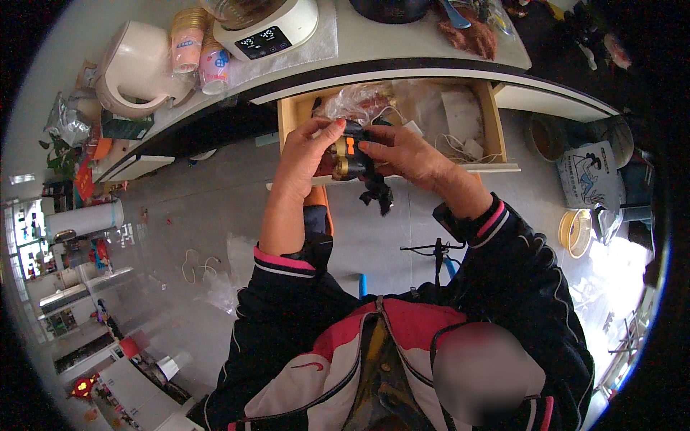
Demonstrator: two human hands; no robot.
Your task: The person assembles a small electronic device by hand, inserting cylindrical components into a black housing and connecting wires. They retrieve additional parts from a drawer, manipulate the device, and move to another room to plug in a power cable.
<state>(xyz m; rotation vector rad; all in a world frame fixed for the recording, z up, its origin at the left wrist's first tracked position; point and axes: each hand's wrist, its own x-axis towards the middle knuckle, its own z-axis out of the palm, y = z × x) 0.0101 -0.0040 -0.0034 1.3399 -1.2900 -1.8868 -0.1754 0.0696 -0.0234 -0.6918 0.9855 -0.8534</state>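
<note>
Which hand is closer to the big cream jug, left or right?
Left. The left hand is to the right of the jug, on the left of the black-and-gold thing; the right hand is on its right, farther away.

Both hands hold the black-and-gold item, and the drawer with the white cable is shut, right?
The drawer is open, not shut: the head view shows inside it. Left hand and right hand do hold the black-and-gold item.
</note>
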